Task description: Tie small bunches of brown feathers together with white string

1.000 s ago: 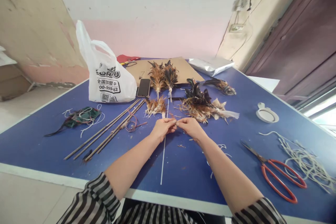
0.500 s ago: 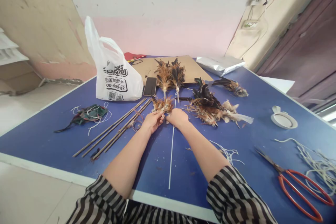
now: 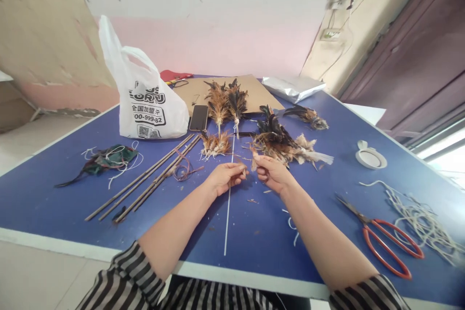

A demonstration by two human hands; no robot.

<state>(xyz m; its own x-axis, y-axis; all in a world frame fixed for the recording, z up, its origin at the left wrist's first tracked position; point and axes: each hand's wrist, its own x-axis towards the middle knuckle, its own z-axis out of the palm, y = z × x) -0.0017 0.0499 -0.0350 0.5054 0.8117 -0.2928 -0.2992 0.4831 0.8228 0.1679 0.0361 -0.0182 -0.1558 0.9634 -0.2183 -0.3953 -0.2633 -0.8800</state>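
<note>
Apparently, work with feathers is only partly done at a blue table (image 3: 254, 247), where two bare hands are held near each other without touching. A small feather (image 3: 244, 172) is pinched between the thumb and fingertips of the left hand (image 3: 225, 179), with barely any gap; a brown feather (image 3: 254, 160) is gripped by the thumb and forefinger of the right hand (image 3: 274, 174), whose other fingers are loosely curled. Well beyond the left hand, two brown-and-black tufts are laid side by side, partly over a cardboard sheet (image 3: 262, 94). White string is seen around the base of the right tuft (image 3: 237, 102), which may be judged finished; any tie on the left tuft (image 3: 218, 104) cannot be made out. A short row of feathers (image 3: 215, 145), set just beyond the left hand, seems picked out but not bound. Most of what is left, it is judged, is found in the loose heap (image 3: 278, 144) just beyond the right hand, with a separate dark bunch (image 3: 308, 117) placed farther off. To the right of the right hand, scissors (image 3: 364, 219) and a white string tangle (image 3: 417, 218) are left unused, as are thin sticks (image 3: 157, 179) to the left of the left hand.
</note>
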